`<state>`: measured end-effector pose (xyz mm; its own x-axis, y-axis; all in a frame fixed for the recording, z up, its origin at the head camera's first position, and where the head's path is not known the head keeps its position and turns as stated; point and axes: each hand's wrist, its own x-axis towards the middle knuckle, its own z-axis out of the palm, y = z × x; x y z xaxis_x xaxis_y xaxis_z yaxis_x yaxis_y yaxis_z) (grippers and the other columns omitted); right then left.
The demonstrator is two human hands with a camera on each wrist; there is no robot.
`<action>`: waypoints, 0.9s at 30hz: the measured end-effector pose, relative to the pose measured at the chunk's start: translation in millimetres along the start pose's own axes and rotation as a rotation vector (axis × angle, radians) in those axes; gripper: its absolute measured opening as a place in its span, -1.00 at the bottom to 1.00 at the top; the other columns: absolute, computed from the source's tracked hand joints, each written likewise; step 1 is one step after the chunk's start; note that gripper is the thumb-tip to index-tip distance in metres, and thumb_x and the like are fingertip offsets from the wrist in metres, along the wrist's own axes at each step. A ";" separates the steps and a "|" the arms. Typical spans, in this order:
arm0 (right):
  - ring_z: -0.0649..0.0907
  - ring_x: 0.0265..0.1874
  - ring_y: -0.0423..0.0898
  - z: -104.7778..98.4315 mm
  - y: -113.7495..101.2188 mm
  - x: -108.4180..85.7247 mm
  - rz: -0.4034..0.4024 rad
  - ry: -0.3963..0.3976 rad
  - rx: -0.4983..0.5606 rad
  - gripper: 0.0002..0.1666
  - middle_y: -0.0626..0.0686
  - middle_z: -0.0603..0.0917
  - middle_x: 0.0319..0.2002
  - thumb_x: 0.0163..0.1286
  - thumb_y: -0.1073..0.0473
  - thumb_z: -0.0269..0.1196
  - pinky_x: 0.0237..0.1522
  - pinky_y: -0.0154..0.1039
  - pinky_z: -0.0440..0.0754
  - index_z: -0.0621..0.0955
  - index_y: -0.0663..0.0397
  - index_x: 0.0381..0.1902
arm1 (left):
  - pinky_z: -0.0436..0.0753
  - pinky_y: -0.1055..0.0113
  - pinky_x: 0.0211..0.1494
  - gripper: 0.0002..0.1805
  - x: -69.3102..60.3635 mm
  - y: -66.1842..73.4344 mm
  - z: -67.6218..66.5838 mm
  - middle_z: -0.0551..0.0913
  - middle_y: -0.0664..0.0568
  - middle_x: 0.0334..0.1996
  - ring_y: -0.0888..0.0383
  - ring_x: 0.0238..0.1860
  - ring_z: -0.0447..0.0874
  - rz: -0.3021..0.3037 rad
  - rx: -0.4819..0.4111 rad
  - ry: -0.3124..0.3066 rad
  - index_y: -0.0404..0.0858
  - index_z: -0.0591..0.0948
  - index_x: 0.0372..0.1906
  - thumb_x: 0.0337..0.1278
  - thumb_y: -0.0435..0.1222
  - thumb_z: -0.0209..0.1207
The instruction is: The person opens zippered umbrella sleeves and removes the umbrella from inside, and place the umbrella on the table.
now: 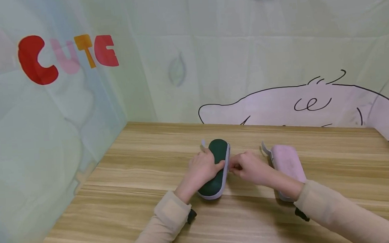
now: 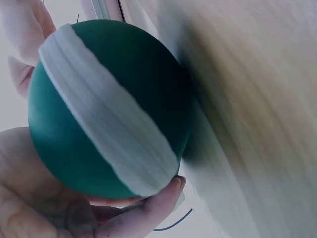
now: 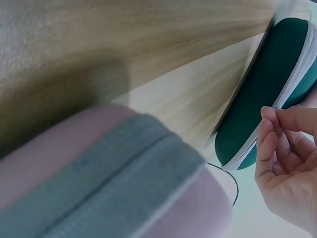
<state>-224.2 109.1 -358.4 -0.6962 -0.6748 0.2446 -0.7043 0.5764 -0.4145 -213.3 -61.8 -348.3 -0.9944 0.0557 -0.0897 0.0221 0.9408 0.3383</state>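
A dark green zippered case (image 1: 212, 186), long and rounded with a pale zipper band around its side, lies on the wooden table. My left hand (image 1: 202, 167) grips it from above, thumb across the top; the left wrist view shows its rounded end (image 2: 114, 109) between thumb and fingers. At the side facing right, my right hand (image 1: 248, 166) pinches at the zipper (image 3: 297, 74) with thumb and forefinger. The pull itself is hidden by the fingertips. Along its visible length the zipper looks closed. A pink case (image 1: 289, 160) with a grey zipper band lies beneath the right forearm.
The wooden table (image 1: 133, 171) carries both cases. A short grey strap (image 1: 265, 147) sticks out from the pink case's far end. Behind and left hangs a printed cloth (image 1: 158, 45) with coloured letters and a line drawing.
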 end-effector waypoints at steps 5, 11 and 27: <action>0.44 -0.59 -0.38 1.1 -0.4 -1.5 -0.014 0.001 0.012 -0.91 -0.06 0.68 -0.54 0.21 0.38 0.28 -0.50 -0.49 0.47 0.71 0.19 -0.44 | 0.56 0.09 -0.11 -0.14 0.4 0.6 0.3 0.61 -0.32 0.04 -0.13 -0.06 0.62 -0.006 -0.003 0.007 -0.50 0.33 0.30 0.23 0.16 0.08; 0.44 -0.59 -0.38 1.1 -1.2 -2.8 -0.012 0.000 0.014 -0.91 -0.09 0.65 -0.56 0.21 0.39 0.28 -0.50 -0.49 0.47 0.70 0.17 -0.45 | 0.56 0.05 0.00 -0.13 -0.7 1.2 0.8 0.58 -0.35 0.08 -0.16 0.01 0.60 -0.015 -0.015 0.006 -0.51 0.29 0.32 0.24 0.15 0.08; 0.47 -0.55 -0.36 2.0 -10.7 -11.0 -0.038 -0.027 0.030 -0.90 -0.07 0.68 -0.52 0.21 0.38 0.28 -0.45 -0.47 0.51 0.71 0.15 -0.45 | 0.56 0.03 0.06 -0.10 -1.3 0.8 0.6 0.55 -0.36 0.12 -0.17 0.04 0.59 -0.046 -0.027 0.009 -0.54 0.23 0.35 0.26 0.15 0.05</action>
<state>-208.8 109.5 -358.4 -0.6646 -0.7084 0.2375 -0.7256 0.5361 -0.4315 -211.9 -60.9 -348.5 -0.9952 0.0094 -0.0976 -0.0263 0.9331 0.3587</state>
